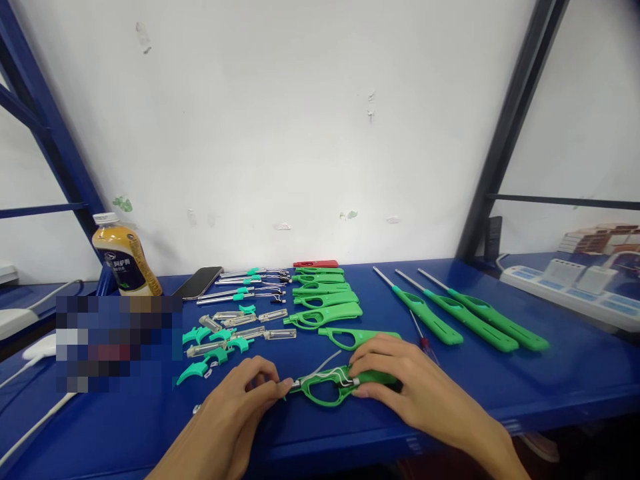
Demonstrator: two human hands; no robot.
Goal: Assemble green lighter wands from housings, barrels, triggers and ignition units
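Note:
A green lighter shell half [327, 393] lies near the front of the blue table, its inside facing up, with white wires running across it. My left hand [250, 393] pinches the metal tube end at the shell's left tip. Over the shell's wider right part, my right hand [400, 380] has its fingers closed on a small white-tipped part at the wires' end. Just behind lies another green shell half [360, 338]. Metal tubes with wires [245, 293], clear fuel tanks [280, 334] and teal triggers [193, 370] are spread to the left.
Several green shells [327, 315] and a red one [315, 264] lie at the back. Three whole green lighters [435, 322] and a screwdriver [425, 341] are at right. A phone [199, 283], a bottle [125, 257] and a power strip [575, 283] stand or lie farther out.

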